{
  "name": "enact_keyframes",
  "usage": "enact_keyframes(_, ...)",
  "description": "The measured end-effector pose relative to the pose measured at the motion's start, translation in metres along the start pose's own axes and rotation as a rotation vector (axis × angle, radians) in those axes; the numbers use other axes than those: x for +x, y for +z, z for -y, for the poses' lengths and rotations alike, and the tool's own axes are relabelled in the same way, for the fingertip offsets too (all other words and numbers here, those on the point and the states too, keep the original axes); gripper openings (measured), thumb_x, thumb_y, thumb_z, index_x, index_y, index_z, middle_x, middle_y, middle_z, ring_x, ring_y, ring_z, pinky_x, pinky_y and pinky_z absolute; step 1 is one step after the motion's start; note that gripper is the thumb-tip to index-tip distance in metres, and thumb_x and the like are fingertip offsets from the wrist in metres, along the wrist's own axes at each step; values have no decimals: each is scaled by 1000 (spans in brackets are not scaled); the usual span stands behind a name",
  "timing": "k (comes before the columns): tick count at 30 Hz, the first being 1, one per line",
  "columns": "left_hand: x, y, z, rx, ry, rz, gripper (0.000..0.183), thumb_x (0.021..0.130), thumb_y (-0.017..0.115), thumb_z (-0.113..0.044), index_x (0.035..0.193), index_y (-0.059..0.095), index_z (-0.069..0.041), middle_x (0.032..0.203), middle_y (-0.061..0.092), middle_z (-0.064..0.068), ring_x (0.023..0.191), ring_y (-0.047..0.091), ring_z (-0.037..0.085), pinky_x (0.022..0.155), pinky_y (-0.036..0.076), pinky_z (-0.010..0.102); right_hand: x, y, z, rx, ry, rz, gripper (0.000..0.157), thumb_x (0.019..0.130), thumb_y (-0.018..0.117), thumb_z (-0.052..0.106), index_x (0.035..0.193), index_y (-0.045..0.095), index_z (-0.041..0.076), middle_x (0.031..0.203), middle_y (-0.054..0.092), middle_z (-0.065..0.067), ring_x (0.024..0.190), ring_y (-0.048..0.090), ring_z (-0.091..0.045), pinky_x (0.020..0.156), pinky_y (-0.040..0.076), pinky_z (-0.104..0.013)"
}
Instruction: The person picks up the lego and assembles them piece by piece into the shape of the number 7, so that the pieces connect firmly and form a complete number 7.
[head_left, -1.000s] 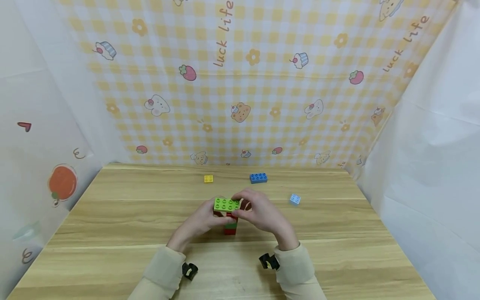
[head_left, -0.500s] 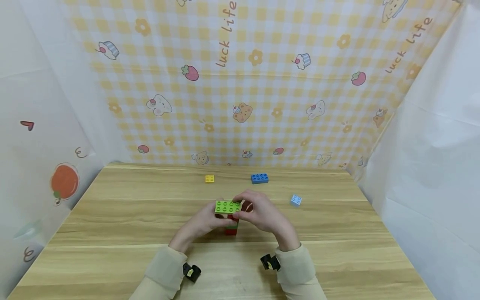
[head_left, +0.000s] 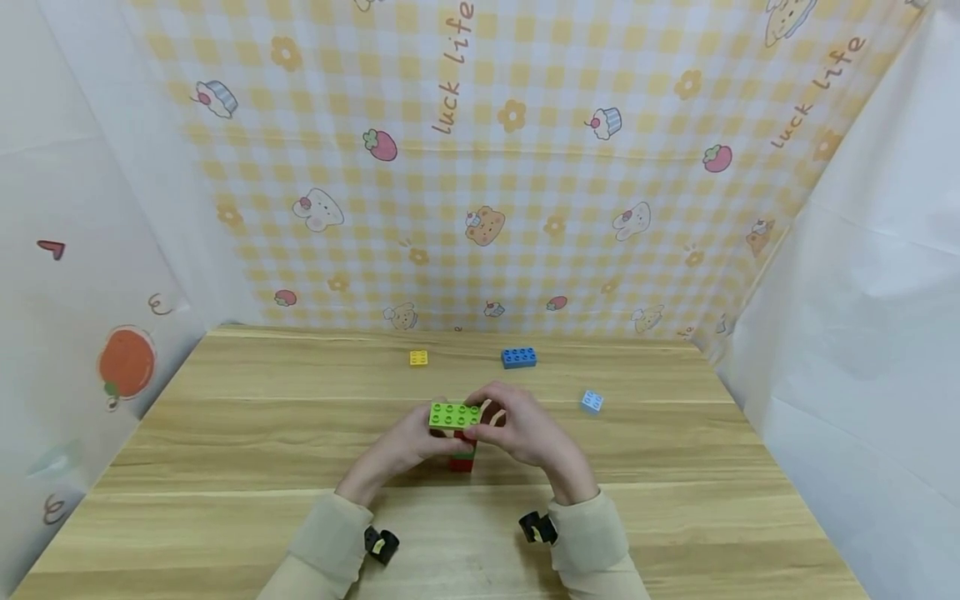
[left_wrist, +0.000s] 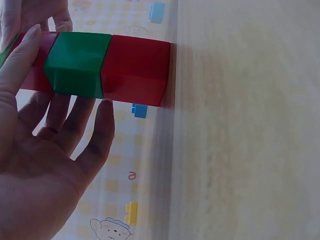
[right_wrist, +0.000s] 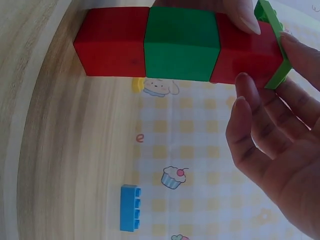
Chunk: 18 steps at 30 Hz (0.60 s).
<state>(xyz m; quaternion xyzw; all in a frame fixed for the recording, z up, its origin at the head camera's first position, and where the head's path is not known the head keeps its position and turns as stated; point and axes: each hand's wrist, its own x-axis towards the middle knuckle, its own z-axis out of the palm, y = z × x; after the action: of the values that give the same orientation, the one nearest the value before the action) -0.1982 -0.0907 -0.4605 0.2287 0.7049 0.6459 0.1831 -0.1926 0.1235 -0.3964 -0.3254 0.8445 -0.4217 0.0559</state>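
Note:
In the middle of the table stands an upright tower of toy building blocks: a red block (right_wrist: 112,42) at the bottom, a green block (right_wrist: 182,44) in the middle and a red block (right_wrist: 245,57) above. A flat lime green brick (head_left: 452,415) with studs lies across its top, sticking out to the left in the head view. My left hand (head_left: 405,437) grips the tower's upper part, thumb on the near side and fingers behind. With thumb and fingers, my right hand (head_left: 521,425) pinches the right end of the lime green brick; its other fingertips are near the upper red block.
Toward the back of the wooden table (head_left: 300,375) lie a yellow brick (head_left: 418,357) and a blue brick (head_left: 519,358). A light blue brick (head_left: 592,402) lies right of my hands. A checked cloth (head_left: 420,183) hangs behind, with white sheets at both sides.

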Motion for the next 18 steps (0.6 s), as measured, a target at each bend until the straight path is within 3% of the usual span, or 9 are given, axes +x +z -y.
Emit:
enact_keyframes(8,1,2,0,17,-9,0,41,86,77,-16,115,52,0,108,64,10,100,61,28,81,52,30,-4,1,0,3,55,-33,24,89,74,16,111,66,11,100,64,2,90,59,-17,65,51,-29)
enact_keyframes(18,-2,2,-1,10,1,7,42,87,76,-14,118,52,1,110,64,11,100,62,26,83,52,31,-4,4,-6,66,64,-28,26,90,73,19,113,66,9,104,63,-3,94,57,-19,62,50,-29)
